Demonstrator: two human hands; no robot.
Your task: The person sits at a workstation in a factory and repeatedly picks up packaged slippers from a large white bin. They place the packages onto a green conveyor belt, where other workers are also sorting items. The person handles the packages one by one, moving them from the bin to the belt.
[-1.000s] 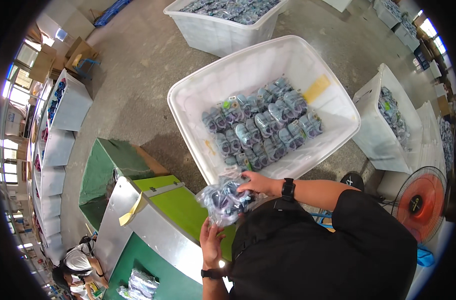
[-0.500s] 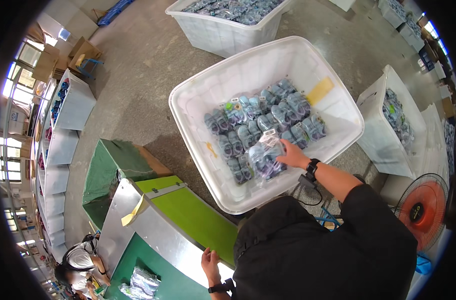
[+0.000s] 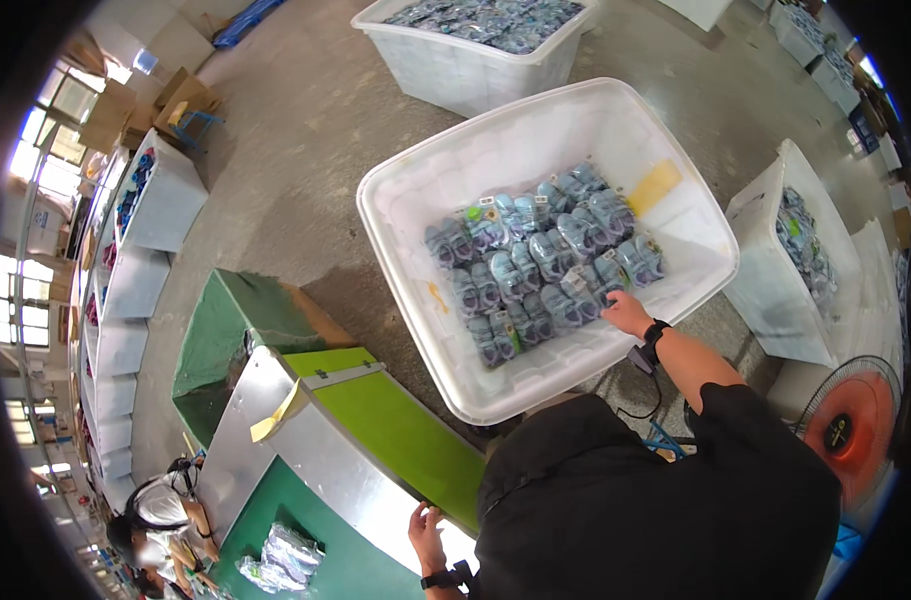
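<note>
A big white plastic bin point(image 3: 415, 165) holds rows of blue-grey shoes in clear bags point(image 3: 515, 270). My right hand point(image 3: 628, 314) reaches down inside its near right part. Its bent fingers are at the right edge of a bagged pair of shoes point(image 3: 572, 296) lying among the others, and they appear to pinch that edge; the fingertips are partly hidden. To the left, my left hand point(image 3: 427, 538) rests by the metal edge of the bench point(image 3: 375, 490), holding nothing, its fingers loosely bent and apart.
More bagged shoes point(image 3: 287, 556) lie on the green bench top. Other white bins stand ahead point(image 3: 445, 70) and at right point(image 3: 775, 270). A green box point(image 3: 210, 350) is beside the bench, an orange fan point(image 3: 845, 435) at right. A person point(image 3: 165, 510) works at lower left.
The bagged shoes that my right hand held above the pile now lie in the bin among the rest. That hand has moved slightly right. My left hand stays at the bench edge.
</note>
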